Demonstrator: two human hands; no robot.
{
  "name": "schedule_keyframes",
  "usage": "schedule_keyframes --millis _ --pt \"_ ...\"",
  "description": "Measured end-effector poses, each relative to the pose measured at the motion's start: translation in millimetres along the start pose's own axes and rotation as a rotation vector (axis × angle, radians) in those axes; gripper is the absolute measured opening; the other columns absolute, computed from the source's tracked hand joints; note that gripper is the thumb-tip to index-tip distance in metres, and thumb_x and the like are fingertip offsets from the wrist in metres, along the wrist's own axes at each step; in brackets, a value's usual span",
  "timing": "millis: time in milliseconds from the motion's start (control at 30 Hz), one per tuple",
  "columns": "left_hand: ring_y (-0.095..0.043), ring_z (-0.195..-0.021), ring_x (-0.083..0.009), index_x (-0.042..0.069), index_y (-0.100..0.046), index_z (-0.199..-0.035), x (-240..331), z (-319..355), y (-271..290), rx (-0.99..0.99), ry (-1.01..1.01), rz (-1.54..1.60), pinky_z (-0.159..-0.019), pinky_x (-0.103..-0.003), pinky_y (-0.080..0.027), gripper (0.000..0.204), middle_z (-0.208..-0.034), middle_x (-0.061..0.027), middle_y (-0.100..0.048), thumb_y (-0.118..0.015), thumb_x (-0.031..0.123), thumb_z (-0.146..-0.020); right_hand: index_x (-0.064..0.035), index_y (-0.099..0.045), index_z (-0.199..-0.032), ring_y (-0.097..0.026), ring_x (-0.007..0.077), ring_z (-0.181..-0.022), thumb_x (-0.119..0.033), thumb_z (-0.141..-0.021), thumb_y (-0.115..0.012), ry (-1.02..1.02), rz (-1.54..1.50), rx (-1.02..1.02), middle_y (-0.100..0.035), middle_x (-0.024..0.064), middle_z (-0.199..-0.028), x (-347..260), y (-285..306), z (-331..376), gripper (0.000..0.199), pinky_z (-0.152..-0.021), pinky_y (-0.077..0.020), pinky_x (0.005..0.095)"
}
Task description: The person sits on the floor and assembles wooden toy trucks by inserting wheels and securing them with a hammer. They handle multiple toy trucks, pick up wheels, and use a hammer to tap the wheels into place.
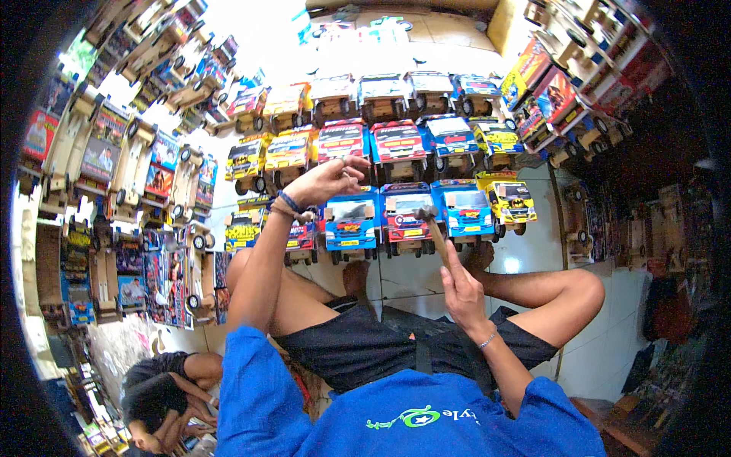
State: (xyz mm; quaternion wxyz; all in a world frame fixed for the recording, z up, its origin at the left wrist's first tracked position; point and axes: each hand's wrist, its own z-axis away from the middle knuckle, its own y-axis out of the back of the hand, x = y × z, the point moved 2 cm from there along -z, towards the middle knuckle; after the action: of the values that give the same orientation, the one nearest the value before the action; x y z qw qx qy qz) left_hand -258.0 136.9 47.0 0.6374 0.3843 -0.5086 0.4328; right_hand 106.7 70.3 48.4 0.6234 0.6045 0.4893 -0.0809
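Note:
Toy trucks of wood, with colourful printed panels, stand in rows on the floor in front of me. My left hand (333, 181) hovers over the middle of these rows, its fingers loosely bent and apart, with nothing visible in them. Below it is a blue toy truck (351, 222) in the nearest row. My right hand (464, 293) grips a hammer (439, 242) by its wooden handle. The hammer's head points away from me, in front of a red toy truck (402, 222). Beside that one stands another blue toy truck (467, 214), with a yellow toy truck (509, 204) at the row's right end.
More toy trucks (171, 164) are stacked high along the left side. Another stack of toy trucks (556, 103) rises at the far right. My crossed legs rest on the tiled floor (411, 276). Another person (171, 396) sits bent over at the lower left.

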Motion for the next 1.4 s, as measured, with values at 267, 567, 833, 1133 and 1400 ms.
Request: schedule_keyframes --millis 267,567,833,1133,1400 --pt "-0.068 -0.074 -0.0111 0.004 -0.047 -0.101 28.8 -21.8 -47.5 0.163 0.111 -0.257 -0.062 -0.025 -0.055 0.044 -0.082 -0.0062 -0.067 -0.084 0.009 -0.08 -0.0127 -0.034 -0.154 -0.067 0.0434 -0.09 -0.016 -0.101 -0.053 -0.127 -0.021 -0.019 -0.067 0.0275 -0.107 22.4 19.9 42.3 0.056 -0.074 -0.0533 0.0486" --pt "-0.07 -0.086 -0.0131 -0.001 -0.063 -0.105 25.7 -55.4 -79.5 0.102 0.097 -0.029 -0.08 -0.028 -0.057 0.03 -0.094 -0.0081 -0.073 -0.08 0.01 -0.084 -0.0118 -0.033 -0.154 -0.066 0.0446 -0.088 -0.017 -0.101 -0.053 -0.229 -0.096 -0.102 -0.066 0.0286 -0.105 35.0 10.9 65.0 0.057 -0.073 -0.0524 0.0496" --pt "-0.064 -0.093 -0.0074 0.005 -0.069 -0.123 22.2 -73.2 -91.2 0.02 0.11 -0.262 -0.085 -0.025 -0.053 0.037 -0.103 -0.0026 -0.072 -0.077 0.017 -0.089 -0.012 -0.032 -0.155 -0.066 0.0429 -0.081 -0.017 -0.1 -0.053 -0.129 -0.135 0.026 -0.067 0.0273 -0.098 43.9 13.4 64.5 0.059 -0.07 -0.0518 0.0489" --pt "-0.067 -0.079 -0.0078 0.001 -0.074 -0.099 31.0 -88.9 -85.0 -0.047 0.202 -0.34 -0.072 -0.025 -0.055 0.026 -0.087 -0.0047 -0.074 -0.075 0.025 -0.091 -0.0112 -0.034 -0.154 -0.066 0.0443 -0.086 -0.016 -0.1 -0.054 -0.162 -0.18 0.015 -0.067 0.0279 -0.1 45.3 12.8 65.9 0.058 -0.072 -0.0522 0.0491" --pt "-0.071 -0.082 -0.0127 0.006 -0.079 -0.098 34.9 -109.6 -95.9 -0.204 0.063 -0.599 -0.077 -0.029 -0.055 0.03 -0.088 -0.0065 -0.076 -0.075 0.034 -0.087 -0.0113 -0.033 -0.154 -0.066 0.0449 -0.085 -0.015 -0.099 -0.054 -0.219 -0.181 -0.056 -0.067 0.0283 -0.099 47.4 12.7 66.0 0.059 -0.072 -0.052 0.0491"
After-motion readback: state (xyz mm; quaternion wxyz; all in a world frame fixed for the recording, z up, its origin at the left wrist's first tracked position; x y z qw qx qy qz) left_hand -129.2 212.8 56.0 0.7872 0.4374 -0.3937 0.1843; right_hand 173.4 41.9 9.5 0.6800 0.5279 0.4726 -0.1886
